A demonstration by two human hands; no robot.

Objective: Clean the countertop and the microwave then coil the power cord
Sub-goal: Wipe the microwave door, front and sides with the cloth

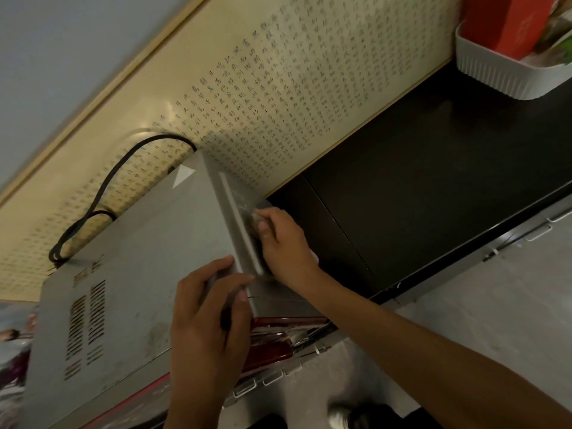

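A: Step?
B: I'm wiping the microwave (133, 274) side, on the desk (433, 187). Right hand (286, 243) pinches a cloth (258, 222); left hand (205, 323) grips the corner.
A: Next?
B: Probably coil the cord (105, 187) looped behind.

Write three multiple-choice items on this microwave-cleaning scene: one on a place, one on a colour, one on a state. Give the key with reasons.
1. Where does the white basket stand?
A. on the microwave
B. at the far end of the dark countertop
C. on the floor

2. What colour is the power cord?
A. black
B. white
C. red

3. What is the right hand doing?
A. hanging idle
B. coiling the cord
C. pressing a cloth on the microwave's side

Key: 1 B, it sits on the countertop by the wall; 2 A, it loops black behind the microwave; 3 C, fingers hold a wad against the panel while the left hand steadies the corner.
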